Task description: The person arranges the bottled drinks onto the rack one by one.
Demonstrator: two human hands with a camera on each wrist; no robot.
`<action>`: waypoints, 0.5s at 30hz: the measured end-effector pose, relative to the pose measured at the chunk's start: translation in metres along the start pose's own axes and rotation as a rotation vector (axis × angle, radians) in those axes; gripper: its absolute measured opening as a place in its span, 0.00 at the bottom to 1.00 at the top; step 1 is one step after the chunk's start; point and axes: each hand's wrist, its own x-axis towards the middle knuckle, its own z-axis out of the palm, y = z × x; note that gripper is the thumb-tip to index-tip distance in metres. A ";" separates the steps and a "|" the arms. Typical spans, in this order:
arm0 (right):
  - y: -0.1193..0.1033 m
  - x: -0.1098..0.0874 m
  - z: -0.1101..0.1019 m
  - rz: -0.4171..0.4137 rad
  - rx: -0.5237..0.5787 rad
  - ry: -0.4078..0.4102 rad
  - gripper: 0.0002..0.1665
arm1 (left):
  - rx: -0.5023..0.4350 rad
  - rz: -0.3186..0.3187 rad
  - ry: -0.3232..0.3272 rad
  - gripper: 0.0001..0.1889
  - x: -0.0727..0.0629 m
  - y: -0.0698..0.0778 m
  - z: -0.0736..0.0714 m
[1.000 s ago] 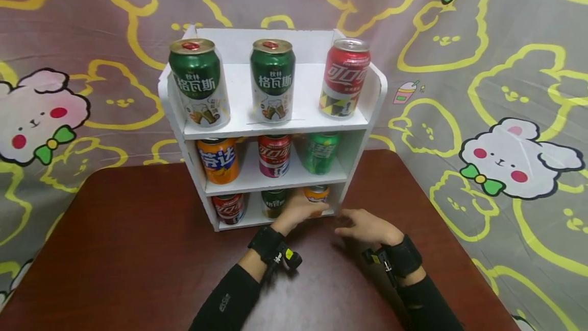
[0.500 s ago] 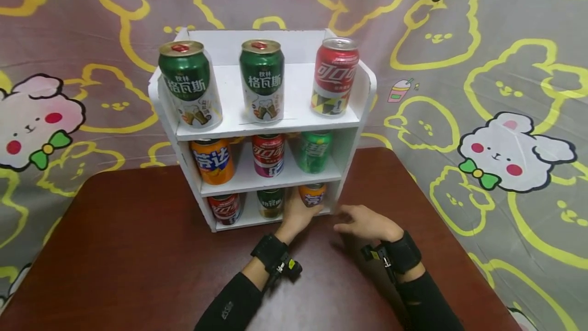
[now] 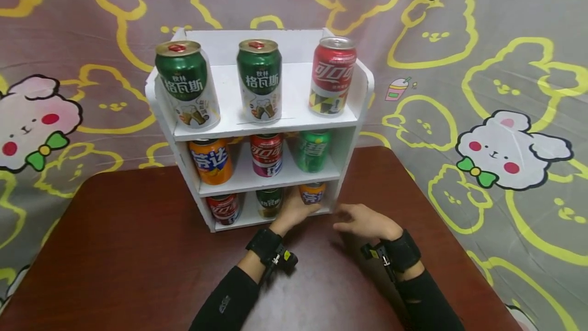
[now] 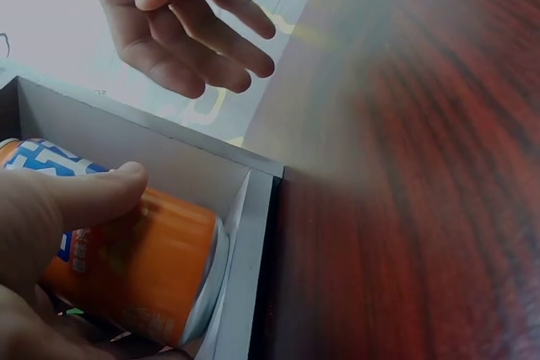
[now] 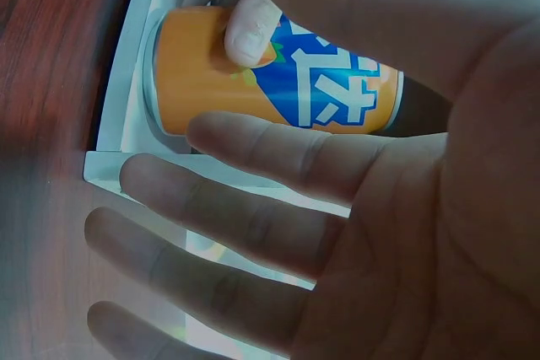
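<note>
An orange soda can (image 3: pixel 313 193) with a blue-and-white label stands at the right end of the bottom shelf of a small white rack (image 3: pixel 271 184). My left hand (image 3: pixel 294 212) grips it from the left, the thumb across its front and the fingers behind, partly hidden. The left wrist view shows the can (image 4: pixel 160 259) close to the rack's side wall and bottom board. Just outside the rack's right front corner my right hand (image 3: pixel 367 222) hovers, holding nothing. Its fingers (image 5: pixel 245 217) are spread and slightly bent, apart from the can.
On the bottom shelf are a red can (image 3: pixel 224 209) and a dark green can (image 3: pixel 269 202). The middle shelf bears orange, red and green cans (image 3: pixel 314 151). Two green-and-white cans (image 3: pixel 260 80) and a red can (image 3: pixel 333 75) stand on top. A patterned cloth (image 3: pixel 427 116) hangs behind the brown table (image 3: pixel 138 249).
The head view has shifted slightly, moving the rack left. My left thumb sits lower on the orange can, and more of its blue label shows. My right hand is nearly still.
</note>
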 end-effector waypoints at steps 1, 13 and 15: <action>0.000 0.000 0.000 0.001 0.002 -0.003 0.26 | 0.003 -0.006 -0.004 0.42 0.000 0.001 0.000; 0.002 0.002 0.001 0.013 0.027 -0.017 0.26 | 0.014 -0.077 -0.029 0.40 0.003 0.004 -0.002; 0.003 0.002 0.000 0.007 0.029 -0.015 0.26 | 0.027 -0.064 -0.013 0.39 0.005 0.004 -0.001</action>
